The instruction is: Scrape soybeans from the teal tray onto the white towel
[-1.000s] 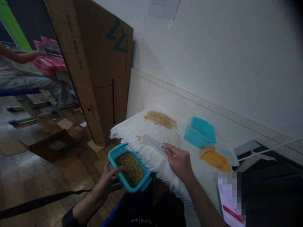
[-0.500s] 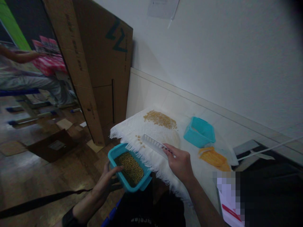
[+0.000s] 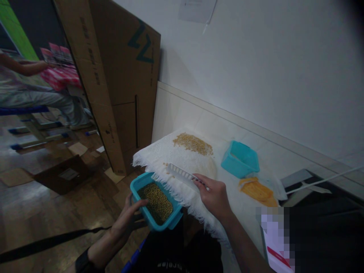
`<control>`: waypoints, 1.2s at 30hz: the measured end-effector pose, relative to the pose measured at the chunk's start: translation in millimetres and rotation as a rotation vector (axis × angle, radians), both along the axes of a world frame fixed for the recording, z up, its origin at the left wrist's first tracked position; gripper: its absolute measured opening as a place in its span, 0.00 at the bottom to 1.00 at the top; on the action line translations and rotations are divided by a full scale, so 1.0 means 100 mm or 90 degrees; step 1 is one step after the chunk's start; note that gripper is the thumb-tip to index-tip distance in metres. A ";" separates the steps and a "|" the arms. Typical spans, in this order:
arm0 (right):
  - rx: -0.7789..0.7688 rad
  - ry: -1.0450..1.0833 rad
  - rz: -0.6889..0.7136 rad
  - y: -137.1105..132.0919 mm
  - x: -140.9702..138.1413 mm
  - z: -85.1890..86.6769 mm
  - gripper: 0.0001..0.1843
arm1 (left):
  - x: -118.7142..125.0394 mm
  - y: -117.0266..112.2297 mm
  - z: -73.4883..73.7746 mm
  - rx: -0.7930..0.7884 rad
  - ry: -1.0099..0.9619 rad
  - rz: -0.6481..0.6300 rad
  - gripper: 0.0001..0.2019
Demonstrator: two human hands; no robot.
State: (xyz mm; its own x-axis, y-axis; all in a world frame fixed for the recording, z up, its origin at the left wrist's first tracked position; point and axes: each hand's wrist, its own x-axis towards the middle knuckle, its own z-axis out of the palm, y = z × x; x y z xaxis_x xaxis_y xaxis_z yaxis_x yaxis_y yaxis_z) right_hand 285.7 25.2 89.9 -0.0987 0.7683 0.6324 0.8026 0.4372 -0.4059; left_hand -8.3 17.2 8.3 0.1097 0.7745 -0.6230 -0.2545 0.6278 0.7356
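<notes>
My left hand (image 3: 126, 218) grips the near left side of a teal plastic container (image 3: 135, 185), thumb over the rim and fingers beneath. Yellowish beans (image 3: 159, 203) partly fill it, just below the table edge. In my right hand (image 3: 214, 195) is a long white slotted plastic tool (image 3: 182, 174), its kind unclear. This tool lies low over the fringed white cloth (image 3: 156, 149), with a few loose beans by its far end. Farther back on the cloth spreads a pile of pale beans (image 3: 193, 143).
A second teal container (image 3: 241, 161) stands on the right, beside a crumpled orange cloth (image 3: 257, 190). A tall cardboard box (image 3: 125, 83) rises at the left against the wall. Beyond it a person (image 3: 34, 83) sits by a red checked cloth (image 3: 61, 76). Cardboard (image 3: 62, 174) lies on the floor.
My right hand has moved the white slotted tool slightly left, toward the cloth's fringed edge and the few loose beans. My left hand and the bean container stay in place.
</notes>
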 end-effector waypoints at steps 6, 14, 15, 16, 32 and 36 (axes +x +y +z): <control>0.001 0.020 0.034 -0.02 -0.06 0.03 0.16 | -0.01 0.01 0.00 -0.006 -0.009 -0.003 0.53; -0.031 0.098 -0.027 0.04 -0.11 0.07 0.14 | -0.04 0.03 -0.03 0.003 -0.005 0.001 0.50; -0.029 0.093 -0.047 0.08 -0.12 0.08 0.15 | -0.05 0.03 -0.03 0.004 -0.004 0.003 0.49; -0.031 0.083 -0.067 0.12 -0.15 0.09 0.15 | -0.06 0.04 -0.03 0.004 -0.003 0.005 0.47; -0.159 -0.069 -0.154 0.51 -0.55 0.16 0.17 | -0.16 0.18 0.00 0.006 -0.011 0.009 0.47; -0.128 -0.051 -0.131 0.51 -0.53 0.12 0.16 | -0.17 0.18 -0.01 0.005 -0.012 0.009 0.49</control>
